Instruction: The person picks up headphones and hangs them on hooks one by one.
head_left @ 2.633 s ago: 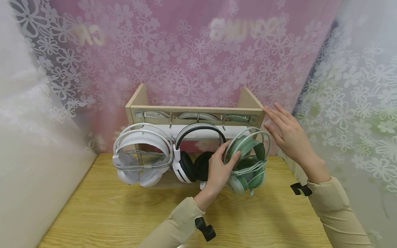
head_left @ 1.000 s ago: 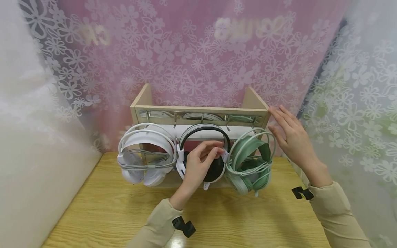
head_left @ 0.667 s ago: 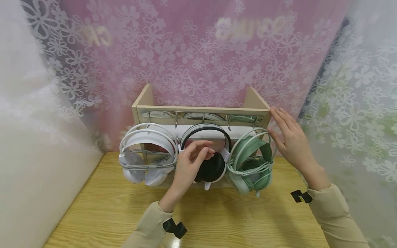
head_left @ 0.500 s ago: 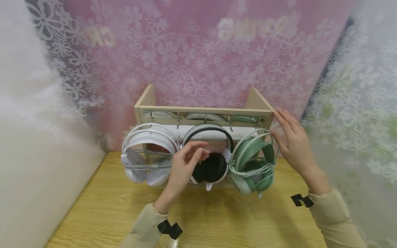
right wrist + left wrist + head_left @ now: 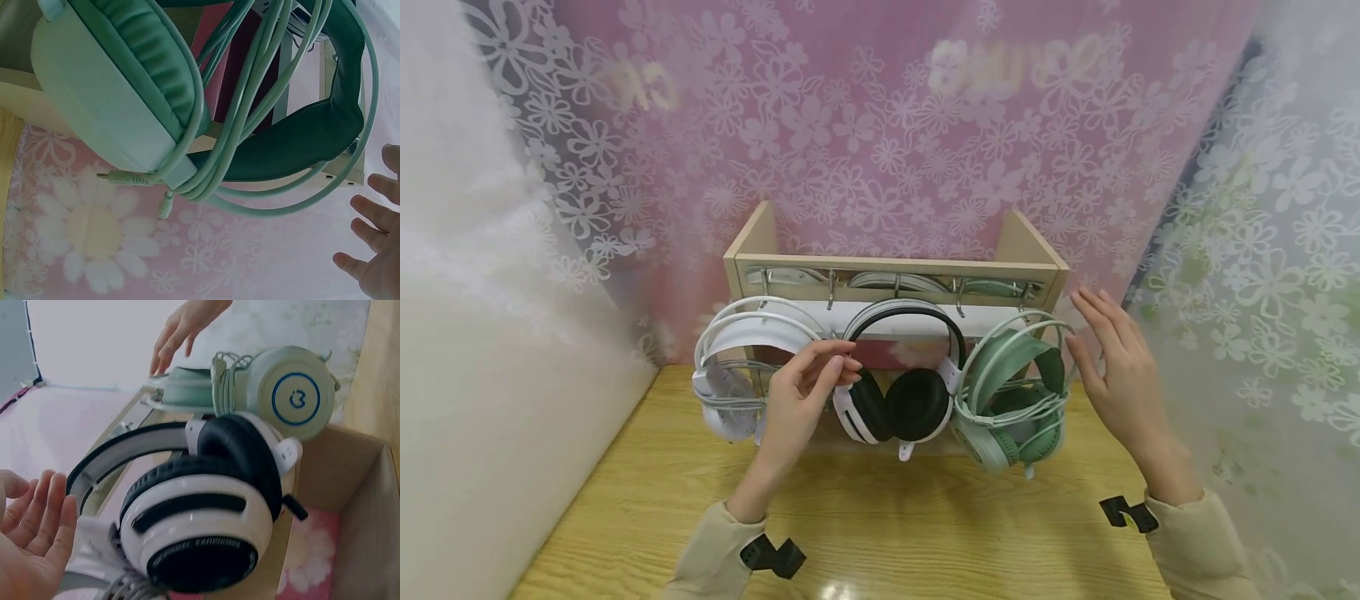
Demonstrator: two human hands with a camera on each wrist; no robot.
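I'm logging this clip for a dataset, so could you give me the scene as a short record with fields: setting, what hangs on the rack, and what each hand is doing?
setting: wooden table with a wooden hook rack at its back, floral curtains behind
left slot: white headset
middle slot: black-and-white headset
right slot: green headset, its cable looped round it
left hand: fingers loosely curled, holding nothing, in front of the gap between the white and black-and-white headsets
right hand: open, fingers straight, beside the green headset, not touching it
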